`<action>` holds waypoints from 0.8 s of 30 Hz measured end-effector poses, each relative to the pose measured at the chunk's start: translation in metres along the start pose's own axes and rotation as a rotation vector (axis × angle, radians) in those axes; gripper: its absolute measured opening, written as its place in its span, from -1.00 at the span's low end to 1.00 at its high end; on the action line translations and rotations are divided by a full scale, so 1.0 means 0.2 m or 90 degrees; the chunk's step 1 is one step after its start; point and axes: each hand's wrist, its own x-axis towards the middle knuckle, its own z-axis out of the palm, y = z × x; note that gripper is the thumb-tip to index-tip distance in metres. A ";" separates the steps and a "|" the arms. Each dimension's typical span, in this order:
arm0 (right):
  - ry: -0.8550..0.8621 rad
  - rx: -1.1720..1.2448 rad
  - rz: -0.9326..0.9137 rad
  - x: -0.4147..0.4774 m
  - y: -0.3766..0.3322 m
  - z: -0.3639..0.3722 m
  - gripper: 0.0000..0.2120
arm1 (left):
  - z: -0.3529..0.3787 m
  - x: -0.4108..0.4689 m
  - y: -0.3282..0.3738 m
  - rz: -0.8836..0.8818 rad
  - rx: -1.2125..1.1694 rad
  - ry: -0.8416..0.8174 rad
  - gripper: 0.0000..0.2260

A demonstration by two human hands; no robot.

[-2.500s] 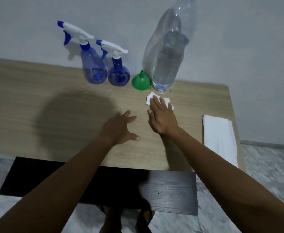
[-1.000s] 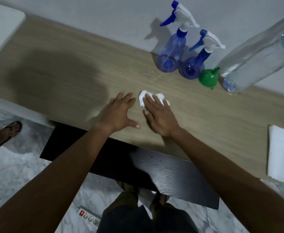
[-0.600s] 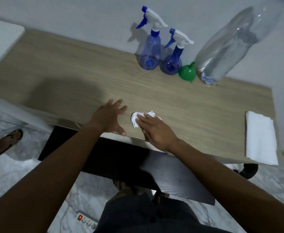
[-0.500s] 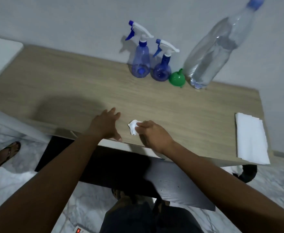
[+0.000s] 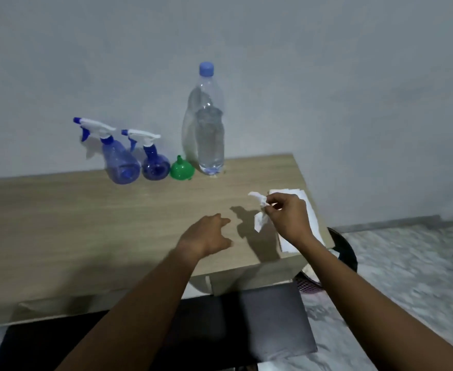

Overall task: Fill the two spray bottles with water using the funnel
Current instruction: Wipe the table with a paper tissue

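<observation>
Two blue spray bottles with white triggers, a taller one (image 5: pixel 119 164) and a shorter round one (image 5: pixel 153 163), stand side by side at the back of the wooden table (image 5: pixel 59 223). A green funnel (image 5: pixel 181 171) sits upside down right of them. Beside it stands a tall clear water bottle (image 5: pixel 209 129) with a blue cap, partly filled. My right hand (image 5: pixel 287 218) holds a crumpled white tissue (image 5: pixel 260 212) in the air over the table's right part. Over the table's front, my left hand (image 5: pixel 206 234) hovers with fingers apart and empty.
A stack of white paper napkins (image 5: pixel 308 210) lies at the table's right edge, partly behind my right hand. A dark round bin (image 5: pixel 346 253) stands on the marble floor right of the table. A black lower shelf (image 5: pixel 260 322) juts out below the table front.
My right hand has lifted the tissue off the table and carried it to the right, near the napkins. My left hand has risen slightly. The camera has swung right and up.
</observation>
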 end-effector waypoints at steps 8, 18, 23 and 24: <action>0.154 0.028 0.134 0.05 0.34 -0.47 -0.83 | 0.14 0.35 0.65 0.058 0.049 -0.072 -0.17; 0.213 -0.024 0.210 0.24 0.72 -0.67 -0.73 | 0.33 0.58 0.95 -0.111 -0.097 0.017 0.10; 0.222 -0.082 0.255 0.36 0.98 -0.68 -0.75 | 0.41 0.61 0.99 -0.155 -0.042 0.069 0.19; 0.218 -0.087 0.258 0.39 1.04 -0.66 -0.75 | 0.42 0.62 0.99 -0.154 -0.039 0.076 0.19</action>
